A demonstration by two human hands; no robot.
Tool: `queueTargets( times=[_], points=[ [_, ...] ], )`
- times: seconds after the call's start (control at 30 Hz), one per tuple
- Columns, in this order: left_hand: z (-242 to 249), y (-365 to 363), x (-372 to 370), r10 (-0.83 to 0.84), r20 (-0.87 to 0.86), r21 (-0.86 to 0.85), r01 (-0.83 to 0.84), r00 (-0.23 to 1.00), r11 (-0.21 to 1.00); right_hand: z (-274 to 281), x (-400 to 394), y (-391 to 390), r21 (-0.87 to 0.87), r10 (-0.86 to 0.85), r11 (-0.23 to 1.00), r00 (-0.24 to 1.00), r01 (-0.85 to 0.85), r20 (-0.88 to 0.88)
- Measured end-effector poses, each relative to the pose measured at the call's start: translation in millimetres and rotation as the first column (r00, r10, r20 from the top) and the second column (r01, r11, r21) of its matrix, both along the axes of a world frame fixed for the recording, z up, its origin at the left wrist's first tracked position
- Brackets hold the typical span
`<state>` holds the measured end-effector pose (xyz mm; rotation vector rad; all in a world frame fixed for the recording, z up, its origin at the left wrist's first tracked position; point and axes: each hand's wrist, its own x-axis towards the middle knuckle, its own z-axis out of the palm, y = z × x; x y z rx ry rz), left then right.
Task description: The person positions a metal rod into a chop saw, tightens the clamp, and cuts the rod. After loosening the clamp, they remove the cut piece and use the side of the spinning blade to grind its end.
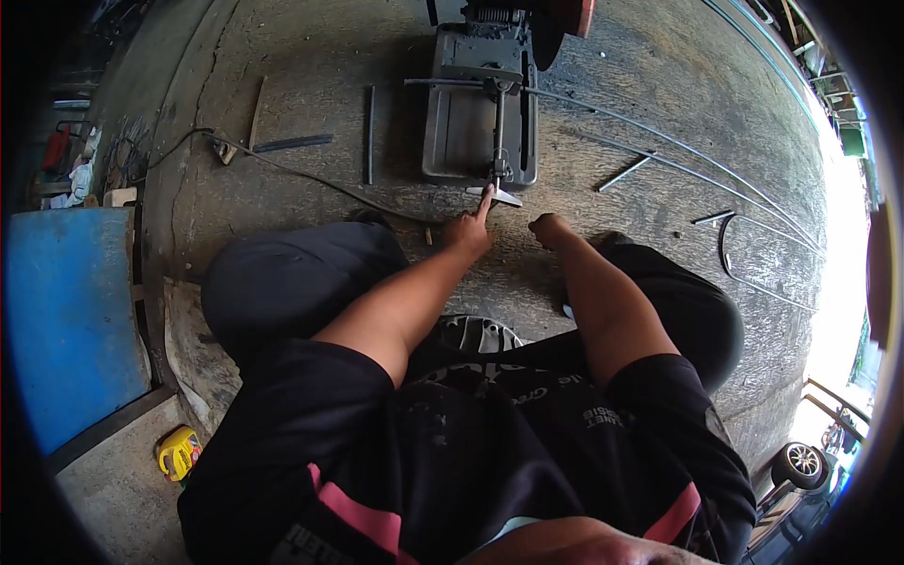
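Note:
A cut-off saw stands on the ground in front of me, its dark disc at the top edge of the view. On its base, a vise screw runs toward me and ends in a pale crank handle. My left hand reaches to this handle with the index finger stretched out against it; the other fingers are partly curled. A metal tube lies across the saw base at the vise. Right of the handle, my right hand hangs closed and apart from the saw, with nothing visible protruding from it.
Long thin tubes stretch across the ground to the right. Short tube pieces lie left of the saw, near a cable. A blue panel and a yellow container are at left. A car wheel shows lower right.

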<state>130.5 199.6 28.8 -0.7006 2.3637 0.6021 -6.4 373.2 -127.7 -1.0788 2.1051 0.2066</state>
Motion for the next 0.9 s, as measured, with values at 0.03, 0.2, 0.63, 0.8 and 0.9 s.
queueTargets(
  times=[0.03, 0.2, 0.63, 0.8, 0.9],
  points=[
    [-3, 0, 0, 0.001, 0.001, -0.007, -0.001, 1.0, 1.0, 4, 0, 1, -0.025, 0.114, 0.993, 0.993, -0.115, -0.038],
    [-77, -11, 7, -0.318, 0.679, 0.459, -0.044, 0.662, 0.887, -9, 9, 0, 0.063, -0.196, 0.979, 0.978, 0.192, 0.065],
    [-28, 11, 22, -0.411, -0.32, 0.054, 0.449, 0.854, 0.892, 47, 5, -9, 0.009, 0.084, 0.996, 0.996, -0.084, -0.013],
    [-14, 9, 18, -0.085, -0.32, -0.053, 0.072, 0.944, 0.996, -3, 1, 1, 0.004, 0.126, 0.992, 0.99, -0.126, -0.062],
    [-21, 4, 16, -0.029, -0.197, -0.037, 0.022, 0.98, 0.999, 24, 3, -5, 0.018, -0.016, 1.0, 1.0, 0.016, -0.001]
  ],
)
